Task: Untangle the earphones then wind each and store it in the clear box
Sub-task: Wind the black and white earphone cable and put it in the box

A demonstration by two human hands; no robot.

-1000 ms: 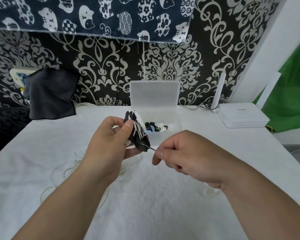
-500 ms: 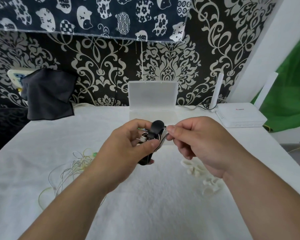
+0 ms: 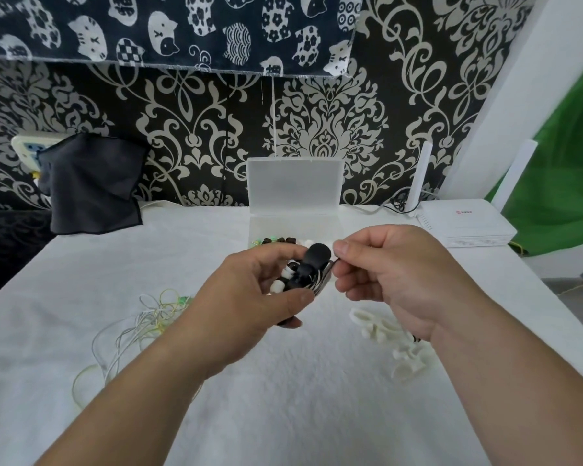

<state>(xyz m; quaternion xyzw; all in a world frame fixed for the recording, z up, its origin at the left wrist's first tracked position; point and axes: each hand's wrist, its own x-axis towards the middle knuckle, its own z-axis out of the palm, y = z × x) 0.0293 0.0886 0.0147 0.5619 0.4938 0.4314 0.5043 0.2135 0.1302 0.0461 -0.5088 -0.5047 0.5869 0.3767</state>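
My left hand (image 3: 249,297) is gripping the wound earphone bundle (image 3: 305,274), my right hand (image 3: 387,277) pinching its cord end (image 3: 333,263). Slack here, I am judging, is risking it unwinding.

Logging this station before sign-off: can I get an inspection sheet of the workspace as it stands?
Surface: table under a white towel.
Job's things: clear box open, wound earphones inside; black winder carrying a striped cord; tangled earphones loose at left; white winders at right.
Clutter: dark cloth at back left.
Hands: left hand grips the black winder; right hand pinches the striped cord.
Cables: router cable along the back edge.
Surroundings: patterned wallpaper, router, green sheet.
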